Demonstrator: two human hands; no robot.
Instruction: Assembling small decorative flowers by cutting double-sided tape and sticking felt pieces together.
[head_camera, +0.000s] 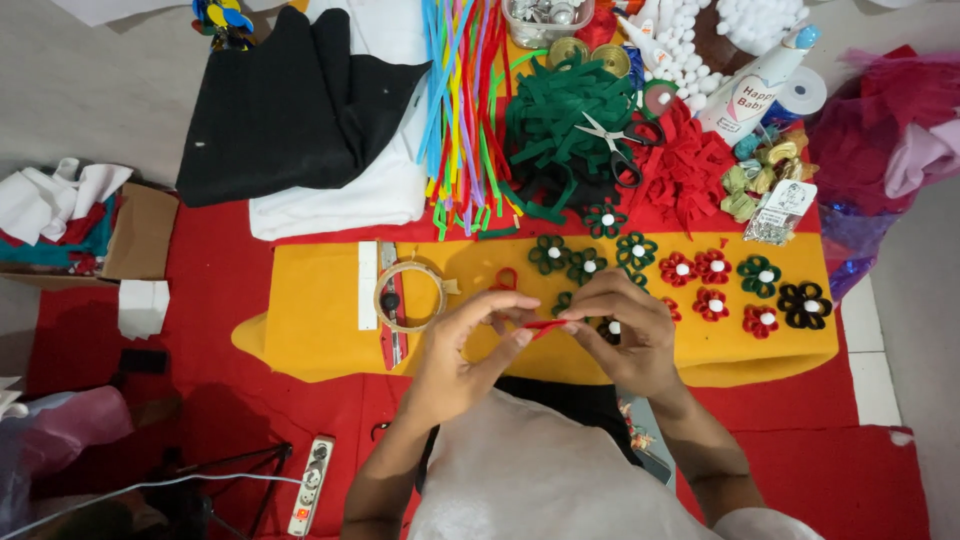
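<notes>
My left hand (470, 350) and my right hand (622, 335) meet over a yellow felt sheet (320, 310). Together they pinch a short red felt strip (545, 325) between the fingertips. Just beyond my fingers lie finished felt flowers in green (551, 254), red (712, 267) and black (804, 305), each with a white centre. A small red felt loop (505, 279) rests on the yellow sheet near my left hand.
A tape roll (409, 295) sits left of my hands. Farther off are green felt strips (555, 120), scissors (610, 140), red felt scraps (690, 170), coloured pipe cleaners (465, 100), black cloth (285, 105), white pompoms (690, 30), a glue bottle (755, 90) and a cardboard box (135, 235).
</notes>
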